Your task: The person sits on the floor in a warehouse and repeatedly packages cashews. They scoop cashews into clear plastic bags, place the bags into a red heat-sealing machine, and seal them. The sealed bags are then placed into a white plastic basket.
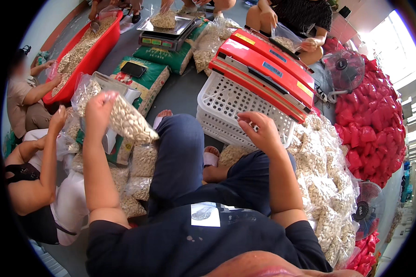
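Note:
My left hand [100, 111] is closed on the top of a clear bag of pale seeds [131, 122], probably large seeds or beans. The bag hangs tilted, its filled end toward my left knee. My right hand [261, 131] is held above the near right edge of a white perforated plastic basket [208, 101], fingers apart, nothing in it. Across that basket lie two long red bag sealers [259, 69]. Below my left hand, several filled clear bags [143, 161] lie beside my left leg.
A heap of filled clear bags [326, 184] lies at my right, with red bags [370, 124] and two fans [344, 69] beyond. Far left stands a red trough [71, 67] of seeds. Green sacks [150, 81] and a scale [164, 37] stand ahead. Several co-workers sit around.

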The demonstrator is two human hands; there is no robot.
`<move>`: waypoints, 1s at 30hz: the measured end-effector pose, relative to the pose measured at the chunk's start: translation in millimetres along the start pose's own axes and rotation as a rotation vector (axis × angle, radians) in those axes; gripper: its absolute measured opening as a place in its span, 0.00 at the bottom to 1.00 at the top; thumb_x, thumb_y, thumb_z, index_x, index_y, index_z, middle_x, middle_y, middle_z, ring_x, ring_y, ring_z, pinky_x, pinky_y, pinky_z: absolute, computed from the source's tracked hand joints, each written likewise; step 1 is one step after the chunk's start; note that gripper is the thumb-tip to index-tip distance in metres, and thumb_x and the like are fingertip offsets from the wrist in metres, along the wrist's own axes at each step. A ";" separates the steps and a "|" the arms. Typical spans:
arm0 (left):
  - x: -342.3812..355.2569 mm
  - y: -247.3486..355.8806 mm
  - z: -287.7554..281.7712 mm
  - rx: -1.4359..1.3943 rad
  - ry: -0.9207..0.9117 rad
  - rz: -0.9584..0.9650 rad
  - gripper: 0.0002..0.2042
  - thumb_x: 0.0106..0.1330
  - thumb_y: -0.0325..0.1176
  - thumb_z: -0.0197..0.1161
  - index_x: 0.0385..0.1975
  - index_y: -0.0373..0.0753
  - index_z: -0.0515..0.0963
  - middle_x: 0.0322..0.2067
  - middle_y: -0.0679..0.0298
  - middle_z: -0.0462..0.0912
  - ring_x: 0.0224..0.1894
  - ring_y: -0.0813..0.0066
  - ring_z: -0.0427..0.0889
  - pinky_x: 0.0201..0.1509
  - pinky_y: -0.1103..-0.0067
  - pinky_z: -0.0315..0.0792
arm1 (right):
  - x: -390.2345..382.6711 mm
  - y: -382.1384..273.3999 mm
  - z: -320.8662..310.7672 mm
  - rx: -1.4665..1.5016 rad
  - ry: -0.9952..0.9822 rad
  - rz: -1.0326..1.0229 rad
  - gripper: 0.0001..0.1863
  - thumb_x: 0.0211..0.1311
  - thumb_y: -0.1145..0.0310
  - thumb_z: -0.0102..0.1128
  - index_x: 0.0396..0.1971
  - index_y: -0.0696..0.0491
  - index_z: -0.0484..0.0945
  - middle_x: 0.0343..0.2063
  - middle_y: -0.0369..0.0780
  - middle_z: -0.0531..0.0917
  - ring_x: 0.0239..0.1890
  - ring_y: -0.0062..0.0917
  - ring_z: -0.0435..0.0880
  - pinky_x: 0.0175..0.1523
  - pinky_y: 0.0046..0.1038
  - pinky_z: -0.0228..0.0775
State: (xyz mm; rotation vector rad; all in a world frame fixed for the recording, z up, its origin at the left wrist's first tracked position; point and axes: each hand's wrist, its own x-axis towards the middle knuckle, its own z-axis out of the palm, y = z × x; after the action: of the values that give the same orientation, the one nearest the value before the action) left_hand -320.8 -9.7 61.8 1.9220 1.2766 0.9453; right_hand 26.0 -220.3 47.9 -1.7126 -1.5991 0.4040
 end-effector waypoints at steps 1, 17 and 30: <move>11.0 20.1 -3.5 -0.010 0.008 0.029 0.08 0.58 0.30 0.54 0.32 0.33 0.77 0.22 0.66 0.78 0.25 0.86 0.71 0.30 0.84 0.66 | 4.3 -5.2 3.5 0.025 0.002 -0.053 0.11 0.51 0.66 0.56 0.34 0.55 0.75 0.28 0.42 0.78 0.34 0.33 0.77 0.39 0.29 0.68; 73.9 154.2 189.5 0.034 -0.206 0.679 0.10 0.53 0.34 0.56 0.27 0.33 0.76 0.23 0.52 0.77 0.26 0.60 0.77 0.31 0.75 0.69 | 45.0 16.6 13.9 -0.150 0.085 0.217 0.28 0.45 0.58 0.63 0.46 0.55 0.67 0.36 0.49 0.77 0.34 0.34 0.78 0.39 0.28 0.68; 8.8 166.6 300.5 -0.139 -0.711 0.327 0.16 0.53 0.30 0.55 0.41 0.28 0.70 0.30 0.50 0.77 0.34 0.60 0.77 0.39 0.73 0.69 | 14.8 101.0 -7.8 0.670 0.301 0.152 0.22 0.47 0.73 0.61 0.45 0.59 0.69 0.43 0.39 0.74 0.47 0.23 0.72 0.49 0.28 0.66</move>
State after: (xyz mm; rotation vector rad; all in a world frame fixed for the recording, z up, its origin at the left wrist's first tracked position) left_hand 12.4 -90.8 37.4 2.1071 0.4855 0.3999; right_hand 106.2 -202.8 -13.3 -1.2966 -0.9666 0.6384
